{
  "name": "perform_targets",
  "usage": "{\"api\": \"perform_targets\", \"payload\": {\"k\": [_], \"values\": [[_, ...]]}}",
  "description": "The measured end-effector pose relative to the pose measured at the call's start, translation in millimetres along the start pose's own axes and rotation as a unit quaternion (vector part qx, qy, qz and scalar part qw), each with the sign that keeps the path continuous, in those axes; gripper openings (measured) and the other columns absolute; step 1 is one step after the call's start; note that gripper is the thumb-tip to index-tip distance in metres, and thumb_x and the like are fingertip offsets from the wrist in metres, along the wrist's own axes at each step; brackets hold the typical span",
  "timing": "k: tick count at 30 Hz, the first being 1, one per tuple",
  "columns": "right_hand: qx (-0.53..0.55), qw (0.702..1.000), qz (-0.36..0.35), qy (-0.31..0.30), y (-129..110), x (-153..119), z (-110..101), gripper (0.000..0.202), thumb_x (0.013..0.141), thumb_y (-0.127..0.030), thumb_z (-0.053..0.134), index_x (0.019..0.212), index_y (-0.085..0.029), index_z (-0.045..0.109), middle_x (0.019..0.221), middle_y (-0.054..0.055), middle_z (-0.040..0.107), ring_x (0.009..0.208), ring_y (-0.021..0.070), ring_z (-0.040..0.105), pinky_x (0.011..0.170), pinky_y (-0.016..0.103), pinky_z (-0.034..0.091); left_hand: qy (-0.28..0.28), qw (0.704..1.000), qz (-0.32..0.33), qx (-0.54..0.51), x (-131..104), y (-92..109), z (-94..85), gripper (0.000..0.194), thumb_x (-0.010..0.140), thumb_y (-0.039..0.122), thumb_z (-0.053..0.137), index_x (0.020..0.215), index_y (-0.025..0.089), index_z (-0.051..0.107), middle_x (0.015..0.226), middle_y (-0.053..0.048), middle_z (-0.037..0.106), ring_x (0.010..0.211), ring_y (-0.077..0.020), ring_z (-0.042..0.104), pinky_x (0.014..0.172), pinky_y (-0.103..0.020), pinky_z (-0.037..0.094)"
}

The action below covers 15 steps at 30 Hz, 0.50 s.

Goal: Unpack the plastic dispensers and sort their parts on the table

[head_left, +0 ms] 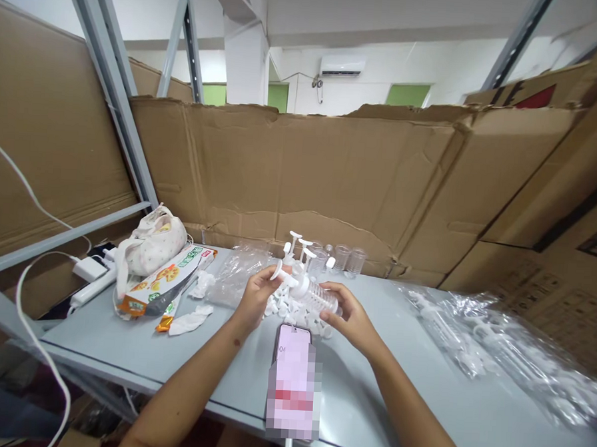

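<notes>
In the head view a syringe-like plastic press (302,290) lies tilted between my hands, with a clear ribbed barrel and a white cap and plunger. My left hand (259,291) is closed on its white plunger end. Around the far end of the clear barrel, the fingers of my right hand (348,314) are wrapped. Beneath and behind it lies a pile of small white plastic parts (274,305), partly hidden by the press and my hands. White plungers (296,240) stand upright just behind, beside several clear barrels (355,261).
A phone (295,377) with a cable lies in front of me. Bagged white and clear parts (512,341) are on the right. To the left are a printed box (170,277), a cloth pouch (152,246), crumpled tissue (192,320), clear plastic bags (238,274) and a power strip (92,289).
</notes>
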State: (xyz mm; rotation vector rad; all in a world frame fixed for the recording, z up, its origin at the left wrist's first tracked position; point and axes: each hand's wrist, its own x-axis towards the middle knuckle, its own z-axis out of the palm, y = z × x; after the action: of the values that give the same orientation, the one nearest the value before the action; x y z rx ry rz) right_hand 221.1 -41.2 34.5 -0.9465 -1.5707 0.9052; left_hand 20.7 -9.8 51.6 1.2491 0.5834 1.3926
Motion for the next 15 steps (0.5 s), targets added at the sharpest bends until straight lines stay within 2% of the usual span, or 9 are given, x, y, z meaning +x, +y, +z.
{"api": "perform_targets", "payload": {"k": [2, 5, 9, 12, 15], "values": [[0.033, 0.999, 0.000, 0.011, -2, 1, -4, 0.038, 0.066, -0.036, 0.071, 0.098, -0.026, 0.053, 0.094, 0.002, 0.060, 0.085, 0.0201, 0.057, 0.071, 0.030, 0.046, 0.004, 0.999, -0.004, -0.034, 4, 3, 3.3, 0.034, 0.069, 0.042, 0.067, 0.093, 0.017, 0.066, 0.099, -0.006, 0.066, 0.098, -0.0210, 0.058, 0.091, -0.033, 0.041], [0.042, 0.999, 0.010, 0.029, -2, 3, -10, 0.036, 0.064, -0.034, 0.072, 0.093, -0.025, 0.053, 0.093, 0.001, 0.056, 0.079, 0.0172, 0.054, 0.063, 0.027, 0.046, 0.037, 0.994, 0.016, -0.106, 11, 16, 6.7, 0.034, 0.071, 0.044, 0.065, 0.094, 0.018, 0.064, 0.100, -0.006, 0.065, 0.097, -0.0199, 0.059, 0.089, -0.034, 0.042], [0.048, 0.993, 0.017, 0.108, 2, 7, -25, 0.040, 0.060, -0.031, 0.075, 0.093, -0.026, 0.053, 0.094, 0.000, 0.052, 0.073, 0.0142, 0.051, 0.059, 0.025, 0.045, 0.103, 0.982, 0.075, -0.138, 21, 41, -0.4, 0.031, 0.071, 0.041, 0.066, 0.095, 0.021, 0.062, 0.103, -0.004, 0.064, 0.100, -0.0186, 0.059, 0.088, -0.033, 0.044], [0.094, 0.980, -0.007, 0.176, 3, 10, -41, 0.044, 0.061, -0.031, 0.074, 0.100, -0.028, 0.055, 0.089, -0.001, 0.052, 0.067, 0.0115, 0.049, 0.057, 0.024, 0.042, 0.077, 0.987, 0.105, -0.092, 23, 54, -5.2, 0.028, 0.074, 0.040, 0.064, 0.096, 0.022, 0.062, 0.101, -0.003, 0.065, 0.100, -0.0176, 0.058, 0.089, -0.032, 0.042], [0.132, 0.959, -0.045, 0.247, 1, 11, -57, 0.048, 0.064, -0.031, 0.073, 0.107, -0.030, 0.054, 0.085, -0.002, 0.050, 0.061, 0.0094, 0.046, 0.053, 0.023, 0.039, 0.031, 0.993, 0.113, -0.006, 20, 59, 1.1, 0.027, 0.072, 0.037, 0.067, 0.093, 0.020, 0.066, 0.099, -0.004, 0.066, 0.101, -0.0177, 0.056, 0.091, -0.030, 0.039]]}}
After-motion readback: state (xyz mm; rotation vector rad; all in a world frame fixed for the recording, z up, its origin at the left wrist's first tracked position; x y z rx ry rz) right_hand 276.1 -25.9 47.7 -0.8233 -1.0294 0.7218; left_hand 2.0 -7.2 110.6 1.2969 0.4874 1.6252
